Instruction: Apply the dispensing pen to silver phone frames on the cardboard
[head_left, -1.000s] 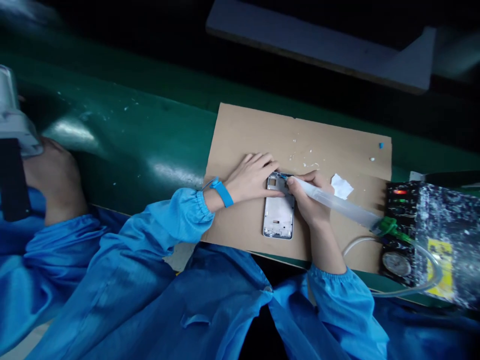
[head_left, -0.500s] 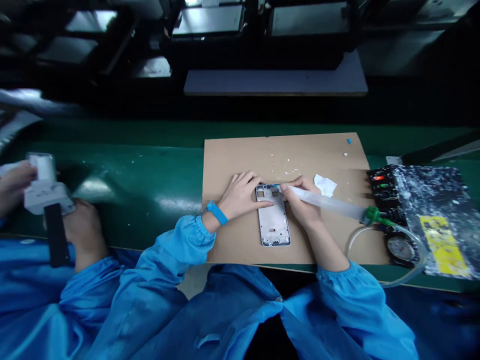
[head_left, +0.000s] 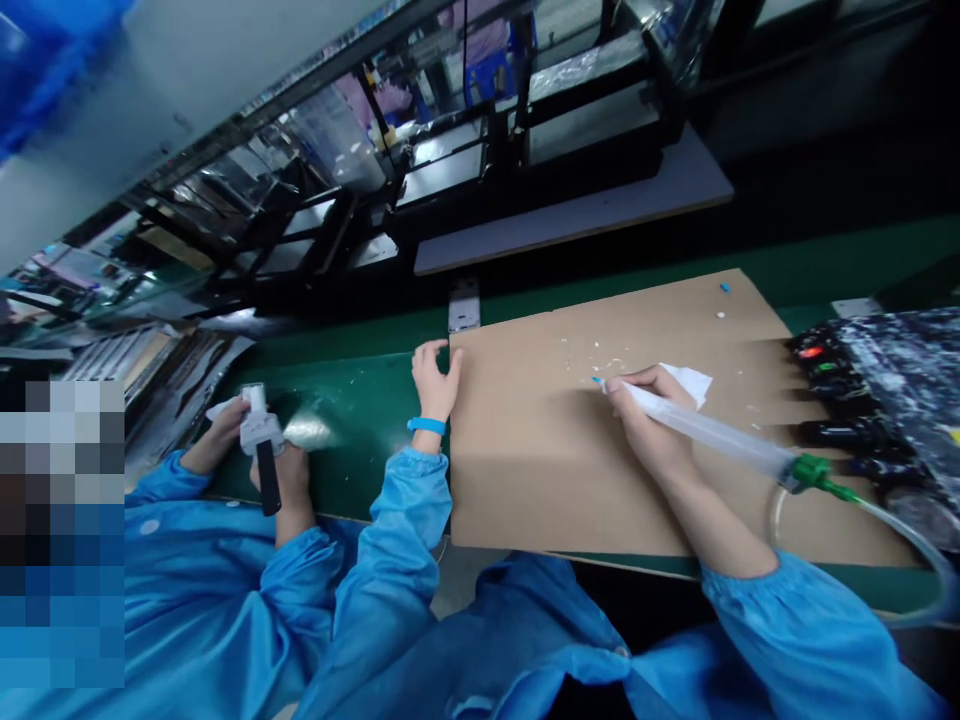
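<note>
My right hand point(head_left: 652, 420) is closed around a translucent dispensing syringe point(head_left: 705, 428), held slantwise with its blue tip pointing left, over the cardboard sheet point(head_left: 525, 500). A green cap joins the syringe to a clear hose point(head_left: 919, 530). At the cardboard's left edge, my left hand point(head_left: 435, 382) is raised with fingers slightly bent and thumb apart, holding nothing. Just beyond the back left corner of the cardboard lies a silver phone frame point(head_left: 464, 306), apart from my left hand and partly cut off by the cardboard's edge.
A black dispenser box point(head_left: 892, 390) with lit indicators stands at the right. White tissue point(head_left: 686, 385) lies behind my right hand, near small white crumbs. On the left, a co-worker's hands point(head_left: 289, 480) hold a white device with a dark handle. A grey shelf board point(head_left: 577, 215) spans the back.
My left hand has let go of the phone frame and moved left. The frame went from the cardboard's middle to beyond its back left corner. The view has turned left and tilted.
</note>
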